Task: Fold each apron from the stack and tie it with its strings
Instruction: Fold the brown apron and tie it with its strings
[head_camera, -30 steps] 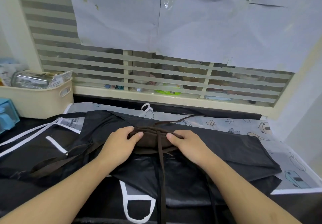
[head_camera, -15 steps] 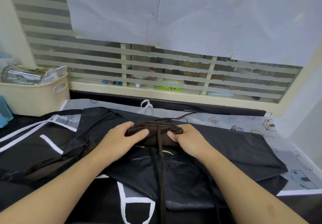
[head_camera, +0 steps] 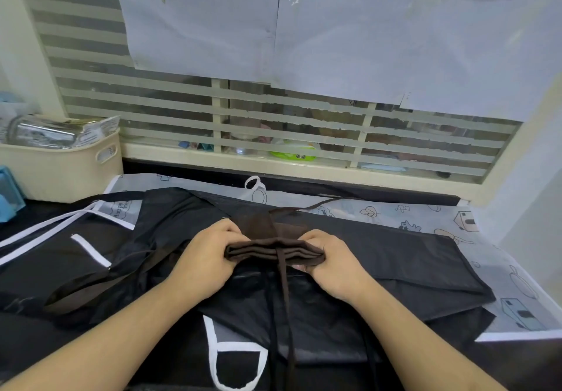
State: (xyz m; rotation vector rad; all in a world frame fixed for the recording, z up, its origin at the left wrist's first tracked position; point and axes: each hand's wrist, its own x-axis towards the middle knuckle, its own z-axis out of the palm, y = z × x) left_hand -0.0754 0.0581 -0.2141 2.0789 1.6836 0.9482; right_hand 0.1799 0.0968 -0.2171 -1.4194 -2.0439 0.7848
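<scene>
I've got the folded brown apron (head_camera: 275, 249) lifted just above the black apron stack (head_camera: 380, 253), mid-table. It's soft, light, layered cloth w/ floppy edges, prob. springs open unless I pinch both ends. Left hand (head_camera: 209, 257) and right hand (head_camera: 334, 261) each clamp an end. Thin brown string (head_camera: 286, 299) hangs over the middle; limp, best taken near the bundle. Beige plastic basket (head_camera: 60, 168) sits far left.

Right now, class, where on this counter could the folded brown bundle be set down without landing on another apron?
Free: the printed white liner, between the black aprons and the window ledge. Crowded: both hands, left hand and right hand, grip the brown bundle mid-counter; aprons cover the left up to the cream basket.
</scene>
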